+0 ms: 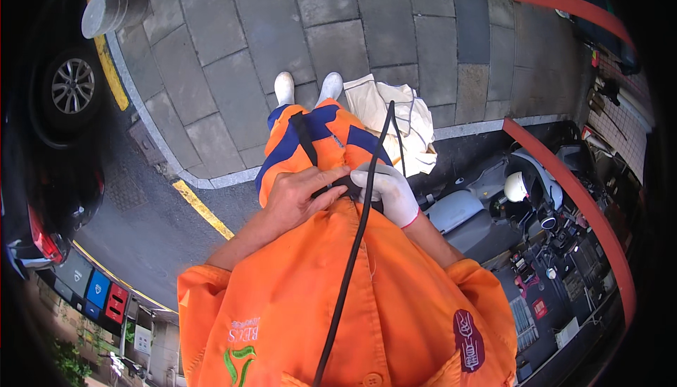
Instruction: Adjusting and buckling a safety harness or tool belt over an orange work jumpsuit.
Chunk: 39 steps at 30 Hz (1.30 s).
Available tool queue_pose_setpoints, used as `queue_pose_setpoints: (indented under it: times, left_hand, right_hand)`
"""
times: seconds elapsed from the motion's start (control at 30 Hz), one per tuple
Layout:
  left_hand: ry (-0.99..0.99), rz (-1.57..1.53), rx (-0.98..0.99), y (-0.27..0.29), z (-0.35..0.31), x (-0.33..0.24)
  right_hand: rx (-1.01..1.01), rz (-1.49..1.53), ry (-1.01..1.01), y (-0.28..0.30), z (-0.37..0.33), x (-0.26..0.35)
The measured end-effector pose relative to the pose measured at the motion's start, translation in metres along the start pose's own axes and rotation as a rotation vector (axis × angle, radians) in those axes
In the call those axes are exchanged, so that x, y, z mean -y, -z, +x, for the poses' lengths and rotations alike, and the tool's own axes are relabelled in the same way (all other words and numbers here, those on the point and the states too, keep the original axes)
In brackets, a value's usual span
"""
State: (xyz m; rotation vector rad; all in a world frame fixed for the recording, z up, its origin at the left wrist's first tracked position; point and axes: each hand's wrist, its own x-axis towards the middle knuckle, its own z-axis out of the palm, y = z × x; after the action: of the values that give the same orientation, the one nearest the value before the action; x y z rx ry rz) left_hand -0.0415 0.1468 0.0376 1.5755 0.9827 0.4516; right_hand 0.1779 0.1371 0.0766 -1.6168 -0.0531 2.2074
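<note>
Both hands meet at my waist, at the front of the orange jacket (331, 267). My bare left hand (300, 191) closes thumb and fingers around a small black piece (344, 188), perhaps a belt or buckle; its shape is mostly hidden. In a white glove, my right hand (391, 191) has its fingers bent against the same black piece from the other side. A black strap (305, 138) hangs over the orange and blue trousers (328, 136). Down the jacket front and past the gloved hand runs a black cable (350, 263).
A crumpled cream cloth (405, 122) lies by my right white shoe (330, 85). Parked scooters (469, 210) and red rails (575, 207) stand to the right. On the left are a grey bollard (113, 13), a curb, and a car wheel (72, 86).
</note>
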Motion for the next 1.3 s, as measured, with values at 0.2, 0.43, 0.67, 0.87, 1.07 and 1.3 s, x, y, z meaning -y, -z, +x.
queue_pose_setpoints:
  times: [0.2, 0.43, 0.67, 0.87, 1.07, 1.3]
  left_hand:
    - [-0.043, -0.004, -0.026, 0.002, 0.002, -0.003]
    - [0.054, -0.062, 0.028, 0.000, 0.002, -0.009]
    - [0.199, 0.187, -0.019, -0.011, 0.002, -0.022]
    - [0.064, 0.361, 0.063, -0.003, 0.003, -0.039]
    - [0.059, 0.362, 0.050, -0.009, -0.007, -0.042]
    - [0.043, 0.298, 0.065, -0.013, -0.014, -0.036]
  right_hand:
    - [-0.005, 0.145, -0.024, 0.003, 0.005, -0.012]
    - [0.024, 0.105, 0.004, 0.002, 0.004, -0.016]
    - [0.038, 0.118, 0.020, 0.002, 0.002, -0.022]
    - [0.038, 0.086, 0.016, 0.008, -0.001, -0.028]
    - [0.033, 0.059, 0.041, 0.007, -0.002, -0.031]
    - [0.112, 0.015, 0.000, 0.013, -0.004, -0.033]
